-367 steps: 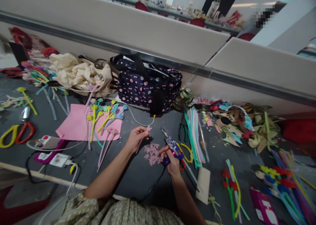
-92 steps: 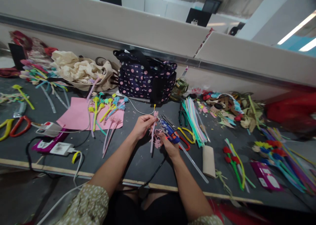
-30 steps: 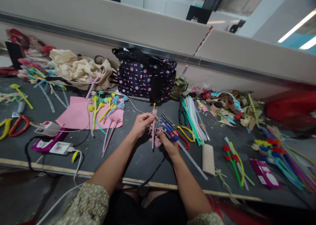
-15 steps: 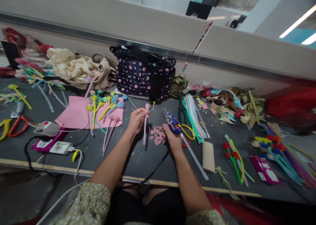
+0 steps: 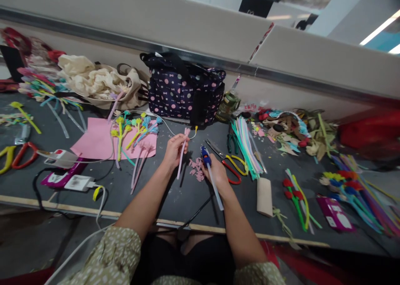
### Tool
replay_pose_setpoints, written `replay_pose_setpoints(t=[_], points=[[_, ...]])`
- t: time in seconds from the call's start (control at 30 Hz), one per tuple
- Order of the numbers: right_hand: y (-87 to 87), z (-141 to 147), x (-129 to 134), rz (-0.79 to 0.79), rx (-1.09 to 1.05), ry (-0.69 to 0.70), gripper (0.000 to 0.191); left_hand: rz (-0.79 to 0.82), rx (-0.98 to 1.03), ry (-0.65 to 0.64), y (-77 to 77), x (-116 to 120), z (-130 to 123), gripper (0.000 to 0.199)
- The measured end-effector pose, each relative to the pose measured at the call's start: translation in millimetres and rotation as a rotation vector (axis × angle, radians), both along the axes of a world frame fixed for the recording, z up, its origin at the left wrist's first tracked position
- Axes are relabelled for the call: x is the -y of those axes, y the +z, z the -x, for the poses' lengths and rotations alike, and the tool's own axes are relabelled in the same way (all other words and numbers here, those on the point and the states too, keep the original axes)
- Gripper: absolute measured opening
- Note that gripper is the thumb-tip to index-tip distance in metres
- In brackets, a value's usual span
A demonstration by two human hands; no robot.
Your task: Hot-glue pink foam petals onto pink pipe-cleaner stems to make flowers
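Observation:
My left hand [image 5: 175, 150] pinches a pale pink pipe-cleaner stem [image 5: 181, 162] near its top, where small pink petals [image 5: 186, 131] stick out. The stem hangs down at a slight tilt. A blue hot glue gun [image 5: 205, 155] is gripped in my right hand [image 5: 216, 173], its tip pointing away from me. From its back end a long clear glue stick [image 5: 215, 189] runs toward me. Between my hands lies a small heap of pink cut pieces [image 5: 196, 168], partly covered by my right hand. Scissors [image 5: 229, 160] with red and yellow handles lie just right of the glue gun.
Pink paper [image 5: 93, 140] at left carries several pipe-cleaner flowers. Behind stands a dark patterned bag [image 5: 184, 91]. Pipe cleaners [image 5: 248, 147], dark-handled pliers [image 5: 231, 141] and a beige block [image 5: 264, 196] lie at right. A power strip [image 5: 59, 178] with cables sits at left.
My right hand has turned the glue gun more upright and moved it left, uncovering the scissors. The pink stem in my left hand has tilted slightly.

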State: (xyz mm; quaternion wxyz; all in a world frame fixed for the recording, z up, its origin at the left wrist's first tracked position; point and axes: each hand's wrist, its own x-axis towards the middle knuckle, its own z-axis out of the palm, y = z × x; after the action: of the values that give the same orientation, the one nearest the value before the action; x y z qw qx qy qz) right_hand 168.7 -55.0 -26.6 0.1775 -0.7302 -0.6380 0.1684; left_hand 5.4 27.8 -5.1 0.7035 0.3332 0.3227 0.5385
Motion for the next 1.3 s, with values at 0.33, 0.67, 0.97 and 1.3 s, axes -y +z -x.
replay_pose_setpoints(t=[0.33, 0.67, 0.97, 1.3], points=[[1.1, 7.1, 2.3, -0.037, 0.007, -0.019, 0.019, -0.008, 0.011, -0.013, -3.9, -1.2, -0.3, 0.023], [5.8, 1.0, -1.4, -0.273, -1.144, -0.265, 0.023, 0.041, -0.025, -0.168, -3.6, 3.3, -5.4, 0.026], [-1.3, 3.2, -3.6, -0.402, -1.175, -0.253, 0.026, 0.094, -0.187, -0.383, -8.8, 7.5, -10.5, 0.025], [6.1, -1.1, -1.9, -0.453, -1.028, -0.386, 0.034, -0.017, -0.278, -0.562, -14.5, 8.6, -10.6, 0.021]])
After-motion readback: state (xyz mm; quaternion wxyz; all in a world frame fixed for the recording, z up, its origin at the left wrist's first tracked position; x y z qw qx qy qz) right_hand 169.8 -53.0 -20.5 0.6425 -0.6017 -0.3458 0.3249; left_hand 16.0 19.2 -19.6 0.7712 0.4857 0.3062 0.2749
